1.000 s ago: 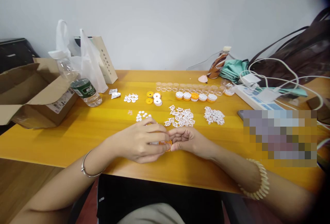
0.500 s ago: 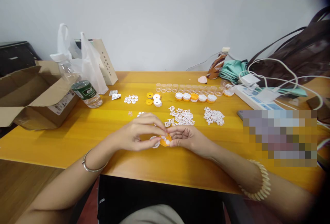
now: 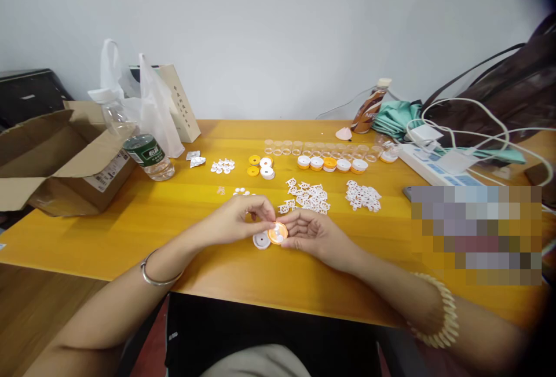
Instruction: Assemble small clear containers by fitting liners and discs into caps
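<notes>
Near the front middle of the table, a small round orange disc point(image 3: 278, 233) with white pieces inside and a bright glare on it is held between both hands. My right hand point(image 3: 319, 237) grips its right side, thumb below and fingers above. My left hand point(image 3: 241, 219) is closed, thumb and index finger meeting at the disc's upper left rim. Just left of and below the disc lies a white disc point(image 3: 261, 241) with a dark centre hole. Beyond my hands are a pile of white openwork pieces point(image 3: 310, 194) and some small white round caps point(image 3: 242, 190).
Behind stand a row of clear round cups point(image 3: 317, 149), white and orange discs point(image 3: 329, 163), stacked discs point(image 3: 266, 172) and white stemmed pieces point(image 3: 223, 165). A water bottle point(image 3: 150, 154) and cardboard box point(image 3: 87, 174) are left; a power strip point(image 3: 428, 165) with cables is right.
My left fingers have drawn back from over the orange disc to its rim, uncovering more of it and the white disc. The view has shifted slightly.
</notes>
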Tool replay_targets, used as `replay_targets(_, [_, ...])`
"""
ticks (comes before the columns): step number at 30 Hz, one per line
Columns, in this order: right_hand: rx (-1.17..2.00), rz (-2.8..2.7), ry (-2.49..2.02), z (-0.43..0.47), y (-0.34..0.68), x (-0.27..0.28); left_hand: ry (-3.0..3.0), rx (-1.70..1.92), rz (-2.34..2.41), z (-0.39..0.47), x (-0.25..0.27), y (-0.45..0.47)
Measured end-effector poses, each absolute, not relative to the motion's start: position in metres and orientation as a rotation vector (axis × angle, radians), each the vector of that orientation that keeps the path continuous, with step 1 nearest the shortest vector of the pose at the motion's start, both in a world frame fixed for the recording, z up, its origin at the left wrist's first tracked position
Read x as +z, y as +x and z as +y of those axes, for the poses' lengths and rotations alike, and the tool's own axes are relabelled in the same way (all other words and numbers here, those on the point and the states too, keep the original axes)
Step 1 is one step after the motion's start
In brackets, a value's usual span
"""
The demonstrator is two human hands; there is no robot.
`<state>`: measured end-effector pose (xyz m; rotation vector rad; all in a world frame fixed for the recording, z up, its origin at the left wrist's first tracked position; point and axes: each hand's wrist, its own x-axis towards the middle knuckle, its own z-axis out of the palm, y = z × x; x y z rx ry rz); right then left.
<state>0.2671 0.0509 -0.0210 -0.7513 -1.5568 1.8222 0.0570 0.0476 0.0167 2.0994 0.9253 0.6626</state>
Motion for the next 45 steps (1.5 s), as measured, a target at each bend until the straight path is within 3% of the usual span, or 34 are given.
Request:
replay_targets(11, [1.753, -1.535, -0.707, 0.046, 0.263, -0.024, 1.871, 0.825, 0.889, 0.049, 0.008, 0.065])
replay_targets(17, [1.637, -1.474, -0.774, 0.053, 0.264, -0.022, 2.299, 0.895, 0.935, 0.045, 0.019, 0.059])
replay_targets(21, [1.738, -1.494, -0.758, 0.058, 0.266, -0.024, 2.655, 0.75, 0.77, 0.041, 0.023, 0.059])
replay_targets(27, [1.9, -1.548, -0.803, 0.056, 0.268, -0.021, 2.61, 0.574, 0.719, 0.043, 0.022, 0.06])
replay_targets(45, [2.094, -1.688, -0.674, 0.055, 0.272, -0.008, 3.08, 0.48, 0.539, 0.028, 0.029, 0.062])
